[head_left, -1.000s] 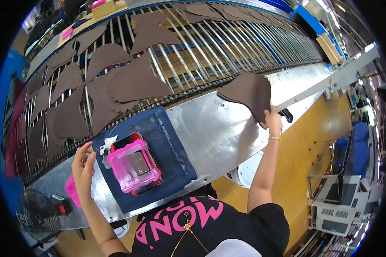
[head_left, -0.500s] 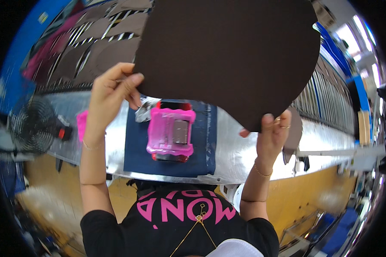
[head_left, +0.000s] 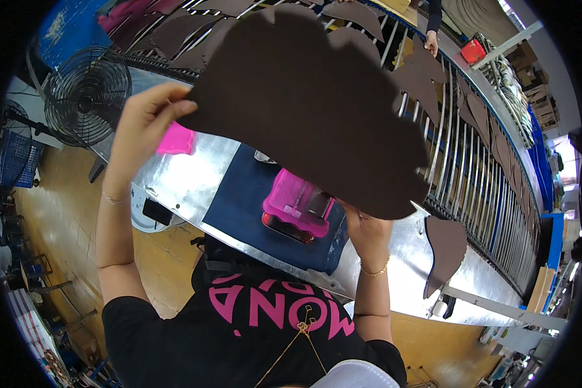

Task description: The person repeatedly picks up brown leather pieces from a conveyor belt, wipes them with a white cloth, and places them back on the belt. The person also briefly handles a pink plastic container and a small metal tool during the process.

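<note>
In front of me, a large dark brown cut sheet (head_left: pixel 304 110) with wavy edges is held up above the metal table. My left hand (head_left: pixel 150 123) is closed on its left corner, thumb against fingers. At the lower right edge, my right hand (head_left: pixel 368 234) grips the same sheet, its fingertips mostly hidden beneath it. Below the sheet, a pink plastic case (head_left: pixel 297 202) with a red and black base sits on a dark blue mat (head_left: pixel 239 194); the sheet covers part of the case.
A slatted rack conveyor (head_left: pixel 459 174) carrying several brown pieces runs behind the table. Another brown piece (head_left: pixel 447 249) lies at the table's right. A black fan (head_left: pixel 87 97) and a pink item (head_left: pixel 176 139) are at left. Another person's hand (head_left: pixel 431 43) reaches over the far rack.
The sheet has tilted and turned, its right end swinging lower. My right hand has moved left and down, my left hand slightly left. The view has turned, bringing another person's hand into sight.
</note>
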The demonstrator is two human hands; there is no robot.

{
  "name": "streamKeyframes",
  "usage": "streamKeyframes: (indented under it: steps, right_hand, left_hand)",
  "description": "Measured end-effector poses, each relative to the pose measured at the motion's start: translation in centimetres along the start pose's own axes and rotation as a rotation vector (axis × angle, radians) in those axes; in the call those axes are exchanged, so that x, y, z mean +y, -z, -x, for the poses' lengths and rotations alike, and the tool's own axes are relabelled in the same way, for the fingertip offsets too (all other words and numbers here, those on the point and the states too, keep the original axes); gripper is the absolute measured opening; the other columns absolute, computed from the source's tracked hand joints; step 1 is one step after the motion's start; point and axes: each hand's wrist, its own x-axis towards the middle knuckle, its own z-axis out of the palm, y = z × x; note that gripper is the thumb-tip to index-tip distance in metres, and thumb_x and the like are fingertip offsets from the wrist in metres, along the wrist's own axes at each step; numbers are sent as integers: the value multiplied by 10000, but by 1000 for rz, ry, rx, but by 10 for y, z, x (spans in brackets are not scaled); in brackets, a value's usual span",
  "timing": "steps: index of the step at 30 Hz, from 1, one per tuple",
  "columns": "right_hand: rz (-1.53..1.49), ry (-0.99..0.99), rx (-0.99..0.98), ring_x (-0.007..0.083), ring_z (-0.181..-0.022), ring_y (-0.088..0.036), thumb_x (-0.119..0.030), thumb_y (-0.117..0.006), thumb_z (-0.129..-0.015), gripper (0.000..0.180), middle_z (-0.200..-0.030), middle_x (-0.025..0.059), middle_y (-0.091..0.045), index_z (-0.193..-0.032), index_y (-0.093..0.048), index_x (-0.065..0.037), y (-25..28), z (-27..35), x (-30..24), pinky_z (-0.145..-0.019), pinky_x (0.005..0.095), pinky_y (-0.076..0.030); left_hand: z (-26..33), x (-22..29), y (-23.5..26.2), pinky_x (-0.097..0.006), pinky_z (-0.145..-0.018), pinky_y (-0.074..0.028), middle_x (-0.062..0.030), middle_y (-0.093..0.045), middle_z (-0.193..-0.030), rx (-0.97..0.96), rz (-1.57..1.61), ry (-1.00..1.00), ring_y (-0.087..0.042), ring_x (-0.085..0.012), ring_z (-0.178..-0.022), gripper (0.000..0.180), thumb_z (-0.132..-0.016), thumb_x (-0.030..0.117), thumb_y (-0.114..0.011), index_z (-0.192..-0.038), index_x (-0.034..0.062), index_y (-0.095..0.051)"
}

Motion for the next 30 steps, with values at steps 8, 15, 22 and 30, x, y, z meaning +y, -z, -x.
streamKeyframes:
  steps: [8,15,22,30]
  right_hand:
    - [57,-304,62,192,-668,-602,15,-705,-753,164,-822,44,-693,-890,-693,-75,42,95,35,-813,357,-410]
    - [-423,-675,453,95,-878,-560,-33,-622,-891,222,-1000,41,-641,-1101,-637,35,122,176,44,-809,232,-443]
    - [-299,-892,600,116,-970,-578,-72,-528,-955,286,-1103,87,-615,-1210,-530,55,192,124,114,-843,232,-465]
    - [-262,-1084,350,133,-886,-611,-71,-559,-923,365,-1042,85,-647,-1268,-511,39,202,134,349,-768,253,-493]
  left_hand:
    - [-11,23,-95,-309,-623,-470,-125,-624,-776,-363,67,-244,-619,-251,-699,118,-790,1,-652,-901,-12,-615]
    - [-20,72,-164,-363,-666,-484,-123,-611,-827,-666,233,-490,-616,-311,-780,109,-795,48,-658,-880,18,-597]
    - [-50,107,-196,-293,-591,-433,-61,-596,-848,-523,328,-496,-505,-178,-614,272,-789,140,-714,-1037,56,-638]
    - [-55,70,-163,-255,-563,-418,-46,-587,-858,-505,208,-195,-483,-115,-602,288,-816,121,-693,-1087,45,-635]
